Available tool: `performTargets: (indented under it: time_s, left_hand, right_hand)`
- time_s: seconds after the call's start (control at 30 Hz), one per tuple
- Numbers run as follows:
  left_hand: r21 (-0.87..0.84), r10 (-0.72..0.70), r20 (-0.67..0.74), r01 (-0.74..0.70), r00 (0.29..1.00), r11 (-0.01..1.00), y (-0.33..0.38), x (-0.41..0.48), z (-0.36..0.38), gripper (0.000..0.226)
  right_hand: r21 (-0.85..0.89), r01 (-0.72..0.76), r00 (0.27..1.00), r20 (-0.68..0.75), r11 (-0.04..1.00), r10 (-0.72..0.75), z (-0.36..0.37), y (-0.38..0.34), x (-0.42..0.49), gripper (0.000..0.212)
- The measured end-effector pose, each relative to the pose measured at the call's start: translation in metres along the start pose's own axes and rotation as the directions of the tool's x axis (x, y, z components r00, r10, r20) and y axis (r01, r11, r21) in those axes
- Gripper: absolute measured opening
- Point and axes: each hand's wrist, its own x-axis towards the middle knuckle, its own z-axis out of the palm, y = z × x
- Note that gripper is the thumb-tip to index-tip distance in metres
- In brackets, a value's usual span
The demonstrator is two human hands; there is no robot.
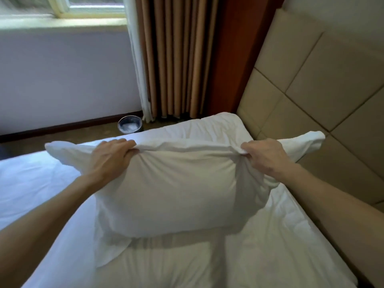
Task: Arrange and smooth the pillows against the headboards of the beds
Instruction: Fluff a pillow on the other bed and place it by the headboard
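A plump white pillow [176, 190] hangs upright above the bed [41, 183], held by its top edge. My left hand [110, 156] pinches the top edge near the left corner. My right hand [266, 156] grips the bunched cloth near the right corner, close to the beige padded headboard [324, 84] on the right. A second white pillow [207, 127] lies flat behind the held one, at the bed's far corner beside the headboard. Below the held pillow lies more rumpled white bedding [259, 246].
A small round metal bin [130, 124] stands on the carpet beyond the bed. Brown curtains [176, 59] hang in the corner beside a red-brown wall panel. A window [62, 9] and a white wall are at the upper left.
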Motion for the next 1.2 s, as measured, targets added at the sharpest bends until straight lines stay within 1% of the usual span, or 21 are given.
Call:
performTargets:
  time_s: [0.1, 0.17, 0.2, 0.33, 0.47, 0.53, 0.67, 0.73, 0.8, 0.87, 0.93, 1.0, 1.1, 1.2]
  left_hand:
    - [-0.009, 0.089, 0.010, -0.088, 0.996, 0.996, -0.025, 0.031, 0.009, 0.034]
    - [-0.004, 0.170, -0.004, -0.170, 0.985, 0.985, -0.037, 0.050, 0.003, 0.035]
    - [-0.001, 0.181, -0.008, -0.181, 0.983, 0.983, -0.042, 0.057, -0.002, 0.036]
    - [-0.005, 0.176, -0.025, -0.176, 0.984, 0.984, -0.054, 0.078, -0.021, 0.033]
    - [-0.028, 0.128, -0.039, -0.129, 0.991, 0.991, -0.056, 0.104, -0.033, 0.030]
    - [-0.050, 0.126, -0.052, -0.129, 0.991, 0.990, -0.048, 0.114, -0.033, 0.024]
    - [-0.019, 0.122, -0.022, -0.122, 0.992, 0.992, -0.020, 0.141, -0.041, 0.014]
    - [-0.003, 0.129, -0.019, -0.129, 0.992, 0.992, -0.005, 0.157, -0.042, 0.005]
    - [0.014, 0.150, -0.026, -0.150, 0.988, 0.989, 0.010, 0.178, -0.040, 0.008]
    - [0.046, 0.172, 0.005, -0.172, 0.985, 0.984, 0.026, 0.202, -0.032, 0.011]
    - [0.054, 0.159, 0.020, -0.160, 0.987, 0.986, 0.045, 0.225, -0.017, 0.011]
    - [0.039, 0.138, 0.001, -0.138, 0.990, 0.990, 0.066, 0.255, 0.004, 0.010]
    - [0.040, 0.146, 0.000, -0.145, 0.989, 0.989, 0.101, 0.304, 0.037, 0.008]
    - [0.076, 0.184, -0.001, -0.184, 0.983, 0.980, 0.136, 0.364, 0.073, 0.011]
  right_hand:
    - [-0.047, -0.093, 0.995, 0.036, 0.995, 0.095, -0.008, -0.007, 0.027, 0.009]
    - [-0.064, -0.157, 0.987, 0.020, 0.986, 0.159, -0.017, -0.007, 0.040, 0.010]
    - [-0.072, -0.169, 0.985, 0.025, 0.983, 0.171, -0.024, -0.009, 0.046, 0.010]
    - [-0.102, -0.163, 0.985, 0.034, 0.981, 0.167, -0.053, -0.013, 0.062, 0.014]
    - [-0.126, -0.167, 0.984, 0.038, 0.978, 0.173, -0.067, -0.008, 0.072, 0.018]
    - [-0.149, -0.195, 0.978, 0.046, 0.969, 0.204, -0.071, -0.001, 0.072, 0.019]
    - [-0.136, -0.247, 0.964, 0.069, 0.959, 0.258, -0.072, 0.019, 0.058, 0.020]
    - [-0.131, -0.260, 0.959, 0.081, 0.957, 0.271, -0.068, 0.036, 0.055, 0.020]
    - [-0.139, -0.258, 0.958, 0.090, 0.956, 0.272, -0.062, 0.057, 0.055, 0.018]
    - [-0.143, -0.250, 0.957, 0.116, 0.958, 0.267, -0.051, 0.080, 0.061, 0.017]
    - [-0.135, -0.237, 0.955, 0.148, 0.962, 0.256, -0.036, 0.108, 0.071, 0.017]
    - [-0.140, -0.228, 0.951, 0.179, 0.964, 0.251, -0.020, 0.139, 0.084, 0.015]
    - [-0.116, -0.223, 0.935, 0.257, 0.968, 0.246, 0.005, 0.188, 0.100, 0.015]
    - [-0.045, -0.245, 0.901, 0.359, 0.968, 0.245, 0.029, 0.240, 0.110, 0.019]
